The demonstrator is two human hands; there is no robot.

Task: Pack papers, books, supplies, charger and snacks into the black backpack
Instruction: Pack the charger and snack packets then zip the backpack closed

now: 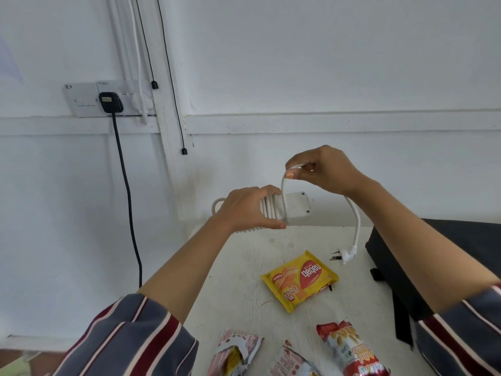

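A: Fingers [290, 174] of the right hand [325, 169]?

B: Pinching the soft white charger cable [357, 226] at the top of a loop, raised just above the block.

A: And of the left hand [244, 210]?

B: Curled round the white rectangular plastic charger block [296, 207], clamped over the turns wound on it, in the air above the far edge of the white table [244, 267].

A: Loose end?

B: Drops from the right hand in an arc, white plug [344, 255] low over the table (touching or not, hard to tell), just beside the black fabric backpack [447, 240] at the right.

A: Best way to finish the wrap?

B: Lay each turn flat beside the last, never across. Hold light tension through the pinch; avoid yanking at the block's corner. Pin each new turn under the left thumb before sliding the pinch down the cable. Tuck the plug under the final turn, to stop any unwinding inside the bag.

A: Then?

B: Probably into the backpack, clear of the yellow foil wafer packet [301, 279] and the other snack packets [349, 348] lying nearer on the table.
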